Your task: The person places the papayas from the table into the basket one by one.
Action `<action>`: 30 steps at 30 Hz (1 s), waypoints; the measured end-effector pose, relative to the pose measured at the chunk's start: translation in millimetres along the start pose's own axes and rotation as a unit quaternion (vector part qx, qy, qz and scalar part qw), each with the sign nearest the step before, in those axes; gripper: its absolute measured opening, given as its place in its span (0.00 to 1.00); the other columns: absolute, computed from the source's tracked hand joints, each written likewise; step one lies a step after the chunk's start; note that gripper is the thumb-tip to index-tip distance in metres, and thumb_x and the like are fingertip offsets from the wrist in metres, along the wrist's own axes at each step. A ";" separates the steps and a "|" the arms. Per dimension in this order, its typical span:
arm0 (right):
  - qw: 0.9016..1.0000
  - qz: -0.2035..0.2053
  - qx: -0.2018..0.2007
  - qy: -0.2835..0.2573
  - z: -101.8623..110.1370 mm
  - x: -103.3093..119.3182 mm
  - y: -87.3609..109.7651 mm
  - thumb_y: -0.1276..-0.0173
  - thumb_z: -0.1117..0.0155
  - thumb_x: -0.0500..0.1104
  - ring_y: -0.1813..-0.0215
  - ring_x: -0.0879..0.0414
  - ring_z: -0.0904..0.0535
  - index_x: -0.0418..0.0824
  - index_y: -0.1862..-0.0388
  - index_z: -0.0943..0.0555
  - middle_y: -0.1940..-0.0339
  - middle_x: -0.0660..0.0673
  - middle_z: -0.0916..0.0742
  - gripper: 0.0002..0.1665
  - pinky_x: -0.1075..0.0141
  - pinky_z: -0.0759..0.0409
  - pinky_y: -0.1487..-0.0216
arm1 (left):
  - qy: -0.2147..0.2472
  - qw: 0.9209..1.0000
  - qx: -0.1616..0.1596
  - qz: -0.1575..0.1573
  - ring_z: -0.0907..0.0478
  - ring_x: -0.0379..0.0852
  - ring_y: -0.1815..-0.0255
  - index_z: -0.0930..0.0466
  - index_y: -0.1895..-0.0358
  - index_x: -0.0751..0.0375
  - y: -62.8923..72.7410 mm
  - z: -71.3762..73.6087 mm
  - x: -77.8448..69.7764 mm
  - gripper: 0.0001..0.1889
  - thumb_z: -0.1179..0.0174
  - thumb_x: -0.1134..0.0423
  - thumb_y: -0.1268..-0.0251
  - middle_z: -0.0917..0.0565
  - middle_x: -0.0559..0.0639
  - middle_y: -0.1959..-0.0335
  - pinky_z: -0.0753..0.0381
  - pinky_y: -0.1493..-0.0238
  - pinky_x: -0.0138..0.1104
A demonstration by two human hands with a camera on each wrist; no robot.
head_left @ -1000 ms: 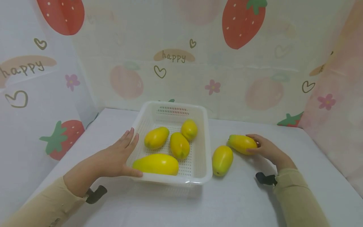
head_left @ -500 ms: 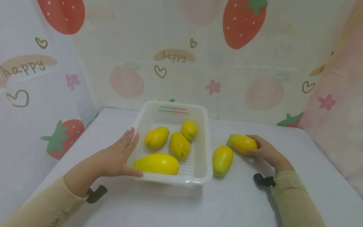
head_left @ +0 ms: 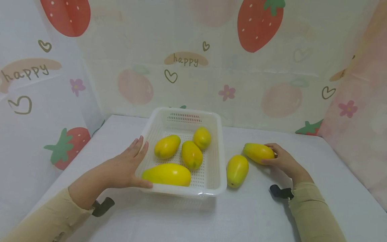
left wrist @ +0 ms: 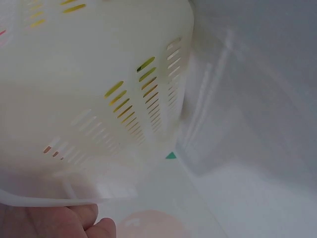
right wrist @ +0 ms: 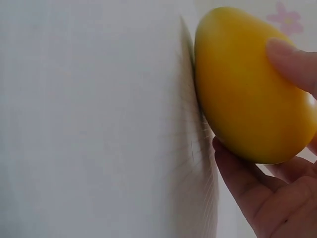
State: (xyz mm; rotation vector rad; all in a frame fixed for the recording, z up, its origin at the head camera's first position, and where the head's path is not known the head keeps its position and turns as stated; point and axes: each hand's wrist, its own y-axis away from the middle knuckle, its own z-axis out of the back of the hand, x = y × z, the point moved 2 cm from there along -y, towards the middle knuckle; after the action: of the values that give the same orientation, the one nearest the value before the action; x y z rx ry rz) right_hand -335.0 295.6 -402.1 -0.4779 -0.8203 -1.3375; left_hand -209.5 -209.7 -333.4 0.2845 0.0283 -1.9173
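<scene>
A white perforated plastic basket (head_left: 208,192) stands in the middle of the table with several yellow mangoes (head_left: 166,174) inside. My left hand (head_left: 124,169) rests against its left side, fingers nearly straight and the thumb lying along the near rim. The left wrist view shows fingertips (left wrist: 101,225) at the rim beside the slotted wall. To the right, my right hand (head_left: 285,161) grips the end of a green-tipped mango (head_left: 257,153), thumb and fingers on opposite sides. The right wrist view has this mango (right wrist: 247,89) close against the white tabletop.
Another mango (head_left: 237,171) lies on the white table (head_left: 251,211), just right of the basket and nearer than the gripped one. Printed fabric walls (head_left: 187,87) rise behind and on both sides. Dark wrist-worn cameras (head_left: 102,206) show at both sleeves.
The right hand and wrist have shifted slightly to the left, still at the same mango. The left hand, the basket and the other mangoes stay as they were.
</scene>
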 end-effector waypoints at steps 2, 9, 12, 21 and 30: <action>1.000 0.002 -0.002 0.004 0.2 0.7 -0.2 0.51 0.30 0.58 0.35 0.35 0.44 0.44 0.33 0.41 0.32 0.37 0.38 0.49 0.35 0.45 0.41 | 0.001 1.000 0.001 0.002 0.68 0.56 0.27 0.67 0.28 0.59 -0.3 -0.4 0.2 0.69 0.50 0.18 0.71 0.70 0.57 0.27 0.48 0.35 0.55; 1.000 0.011 -0.001 0.014 1.4 5.7 0.9 0.48 0.31 0.57 0.34 0.34 0.45 0.42 0.35 0.39 0.33 0.36 0.37 0.46 0.34 0.46 0.41 | 0.000 1.000 0.001 0.000 0.68 0.57 0.27 0.67 0.28 0.60 -0.4 -0.8 0.5 0.69 0.50 0.18 0.71 0.69 0.58 0.27 0.49 0.35 0.55; 1.000 0.011 -0.004 0.023 4.7 8.3 2.7 0.48 0.31 0.57 0.34 0.34 0.44 0.43 0.35 0.39 0.33 0.37 0.36 0.46 0.35 0.45 0.41 | -0.002 1.000 0.000 -0.004 0.68 0.57 0.27 0.66 0.28 0.61 0.0 0.0 0.0 0.69 0.50 0.18 0.70 0.69 0.58 0.27 0.49 0.35 0.55; 0.999 0.026 -0.007 0.029 17.8 16.8 6.6 0.46 0.33 0.58 0.36 0.35 0.41 0.44 0.34 0.39 0.35 0.37 0.34 0.44 0.35 0.43 0.43 | -0.005 1.000 0.002 -0.004 0.69 0.57 0.27 0.67 0.28 0.60 -0.2 1.0 -0.8 0.69 0.51 0.18 0.70 0.70 0.58 0.27 0.48 0.35 0.55; 0.999 0.029 -0.015 0.037 26.8 23.0 7.8 0.46 0.33 0.59 0.37 0.36 0.38 0.44 0.35 0.39 0.36 0.37 0.33 0.45 0.36 0.41 0.43 | -0.005 1.000 -0.004 -0.014 0.69 0.58 0.27 0.66 0.28 0.63 1.6 2.2 -1.8 0.68 0.52 0.18 0.68 0.69 0.59 0.27 0.50 0.35 0.55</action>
State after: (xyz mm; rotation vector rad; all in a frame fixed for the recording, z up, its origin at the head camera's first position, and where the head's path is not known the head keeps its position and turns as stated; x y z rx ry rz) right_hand -333.5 301.5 -366.4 -0.4690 -0.7216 -1.3071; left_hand -207.8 -209.0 -330.7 0.2711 0.0340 -1.9457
